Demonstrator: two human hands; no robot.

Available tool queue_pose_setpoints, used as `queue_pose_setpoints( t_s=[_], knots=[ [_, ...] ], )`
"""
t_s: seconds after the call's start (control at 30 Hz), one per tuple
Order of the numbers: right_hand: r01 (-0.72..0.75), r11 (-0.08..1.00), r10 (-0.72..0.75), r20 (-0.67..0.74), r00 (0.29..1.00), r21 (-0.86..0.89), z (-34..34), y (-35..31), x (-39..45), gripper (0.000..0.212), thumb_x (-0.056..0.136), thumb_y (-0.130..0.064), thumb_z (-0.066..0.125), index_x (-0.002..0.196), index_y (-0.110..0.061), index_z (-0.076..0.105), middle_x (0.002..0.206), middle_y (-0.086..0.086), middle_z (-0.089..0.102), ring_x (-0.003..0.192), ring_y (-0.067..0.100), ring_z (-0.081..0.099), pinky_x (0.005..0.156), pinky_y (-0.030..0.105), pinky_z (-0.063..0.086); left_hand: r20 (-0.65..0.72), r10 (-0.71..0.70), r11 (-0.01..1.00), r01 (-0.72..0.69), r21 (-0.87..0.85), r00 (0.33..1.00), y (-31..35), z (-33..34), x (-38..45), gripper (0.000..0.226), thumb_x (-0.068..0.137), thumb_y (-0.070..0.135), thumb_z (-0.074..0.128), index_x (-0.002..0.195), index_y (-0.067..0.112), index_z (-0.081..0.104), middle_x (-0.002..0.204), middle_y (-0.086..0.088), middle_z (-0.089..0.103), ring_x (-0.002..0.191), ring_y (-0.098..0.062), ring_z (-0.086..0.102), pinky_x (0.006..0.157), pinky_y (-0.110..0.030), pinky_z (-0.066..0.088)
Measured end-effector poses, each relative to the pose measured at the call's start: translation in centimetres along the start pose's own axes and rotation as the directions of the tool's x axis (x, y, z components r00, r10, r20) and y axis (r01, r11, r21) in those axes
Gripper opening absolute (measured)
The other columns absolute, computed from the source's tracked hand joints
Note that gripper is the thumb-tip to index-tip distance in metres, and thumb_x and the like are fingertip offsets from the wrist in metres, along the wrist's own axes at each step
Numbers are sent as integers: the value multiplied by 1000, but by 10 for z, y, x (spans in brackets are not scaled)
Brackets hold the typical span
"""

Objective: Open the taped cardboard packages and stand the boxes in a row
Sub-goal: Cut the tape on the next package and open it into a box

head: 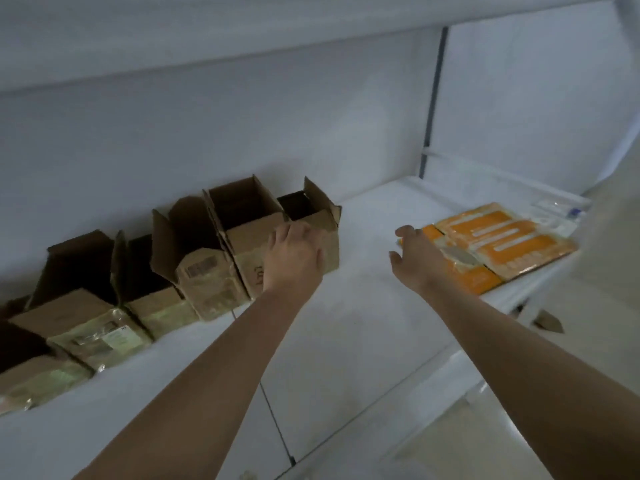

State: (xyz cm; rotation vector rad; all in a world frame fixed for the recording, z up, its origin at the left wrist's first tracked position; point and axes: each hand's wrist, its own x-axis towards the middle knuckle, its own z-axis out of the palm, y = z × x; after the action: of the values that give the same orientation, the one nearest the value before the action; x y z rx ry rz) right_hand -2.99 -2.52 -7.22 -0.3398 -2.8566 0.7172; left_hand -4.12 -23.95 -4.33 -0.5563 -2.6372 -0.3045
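Forearms: both stretch from the bottom edge over the white shelf.
Row: opened cardboard boxes stand flaps-up along the back wall; the end box closes the line on its right.
Risk: a shove at the end box could tip it or skew its neighbour — these empty cartons look light.
Left hand: on the end box's near face; fingers curl against its top edge, though a firm grip is hidden.
Right hand: fingers loosely spread, holding nothing — just before the orange packets at the shelf's right.
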Motion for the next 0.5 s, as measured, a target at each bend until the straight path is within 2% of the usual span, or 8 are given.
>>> queue_pose_setpoints(
  t_s=[0.1, 0.27, 0.4, 0.5],
  knots=[
    [-93, 993, 90, -34, 995, -71, -6, 31, -28, 42, 99, -26, 50, 137, -11, 41, 139, 13, 43, 113, 35, 57, 81, 42, 49, 66, 107, 992, -102, -71, 992, 28, 18, -7, 32, 95, 19, 52, 126, 18, 61, 127, -7, 54, 121, -29, 44, 106, -41, 36],
    [-212, 969, 205, -65, 977, -125, -20, 87, -59, 39, 100, -24, 50, 136, -10, 42, 137, 11, 44, 112, 34, 56, 75, 38, 44, 93, 224, 961, -205, -184, 970, 70, 48, -19, 27, 88, 16, 65, 114, 15, 68, 114, -8, 61, 110, -31, 54, 95, -42, 42],
    [-287, 948, 277, -84, 957, -139, -38, 128, -60, 37, 101, -25, 48, 135, -12, 44, 133, 10, 47, 109, 31, 57, 73, 37, 45, 199, 242, 958, -202, -201, 950, 101, 68, -14, 31, 95, 23, 55, 126, 20, 60, 127, -2, 54, 121, -23, 45, 103, -34, 34],
    [-288, 945, 278, -84, 957, -154, -51, 158, -55, 36, 100, -25, 48, 134, -13, 44, 133, 9, 48, 111, 30, 57, 73, 36, 42, 337, 247, 963, -192, -189, 908, 140, 89, -2, 37, 98, 30, 50, 134, 22, 51, 135, -3, 47, 124, -22, 42, 106, -34, 32]
  ],
)
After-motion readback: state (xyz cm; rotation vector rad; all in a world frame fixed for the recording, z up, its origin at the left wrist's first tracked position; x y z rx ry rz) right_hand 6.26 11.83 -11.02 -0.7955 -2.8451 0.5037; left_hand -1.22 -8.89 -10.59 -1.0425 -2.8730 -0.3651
